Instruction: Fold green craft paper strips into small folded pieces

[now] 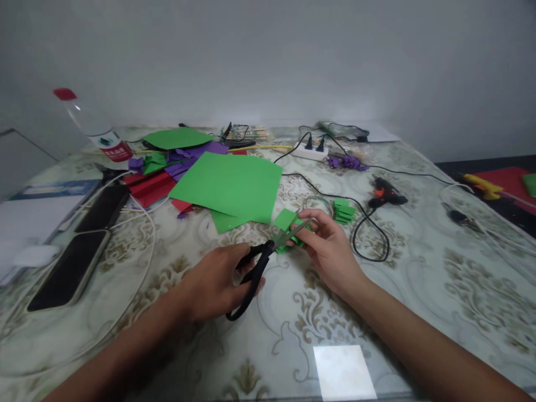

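My left hand [224,279] is wrapped round the black handles of a pair of scissors [268,254]. Their blades point up and right, slightly parted, and reach across to my right hand [329,243]. Between its thumb and fingers my right hand pinches a small piece of green paper [285,219], partly hidden behind the blades and fingertips. More green paper bits show just beneath the blades. Beyond my hands lies a large green paper sheet [234,184]. To the right of my right hand sits a small stack of folded green paper pieces [344,211].
A hot glue gun [387,192] with a looped black cord lies at right, and a white power strip [310,151] at the back. Two phones [71,271] and white cables lie at left. A plastic bottle [104,137] stands behind purple and red paper [151,188].
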The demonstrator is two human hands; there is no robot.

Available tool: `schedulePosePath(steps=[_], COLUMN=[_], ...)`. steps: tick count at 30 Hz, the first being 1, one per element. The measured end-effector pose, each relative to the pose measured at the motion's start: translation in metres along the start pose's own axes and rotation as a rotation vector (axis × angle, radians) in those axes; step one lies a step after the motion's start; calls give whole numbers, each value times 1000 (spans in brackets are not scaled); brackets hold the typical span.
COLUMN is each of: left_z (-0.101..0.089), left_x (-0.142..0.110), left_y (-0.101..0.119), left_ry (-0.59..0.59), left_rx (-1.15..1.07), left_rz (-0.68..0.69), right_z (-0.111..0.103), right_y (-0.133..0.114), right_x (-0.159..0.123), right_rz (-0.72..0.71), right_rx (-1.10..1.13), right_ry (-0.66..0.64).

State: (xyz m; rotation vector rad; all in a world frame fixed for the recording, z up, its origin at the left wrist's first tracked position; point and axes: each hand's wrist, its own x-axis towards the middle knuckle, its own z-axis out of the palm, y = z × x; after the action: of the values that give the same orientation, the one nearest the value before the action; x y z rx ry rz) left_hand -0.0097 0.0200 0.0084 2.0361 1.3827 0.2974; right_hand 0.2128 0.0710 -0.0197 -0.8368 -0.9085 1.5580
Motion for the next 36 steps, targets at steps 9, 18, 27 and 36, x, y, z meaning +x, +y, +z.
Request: schedulePosePath(steps=[9, 18, 27, 36], left_z=[3, 5, 7, 6], left_x=[2, 4, 3, 2], left_y=[-3, -2, -5, -3], left_ry=[15, 42, 74, 73], left_rx=[11, 42, 43, 40], left_rz=[42, -3, -7, -22], right_z=[0, 1, 0, -1], right_y=[-3, -6, -6, -8], right_x=[0, 0, 1, 1], right_rz=[-32, -46, -49, -46], right_rx=[-12, -12, -13, -33], right_ry=[-2, 3, 7, 9])
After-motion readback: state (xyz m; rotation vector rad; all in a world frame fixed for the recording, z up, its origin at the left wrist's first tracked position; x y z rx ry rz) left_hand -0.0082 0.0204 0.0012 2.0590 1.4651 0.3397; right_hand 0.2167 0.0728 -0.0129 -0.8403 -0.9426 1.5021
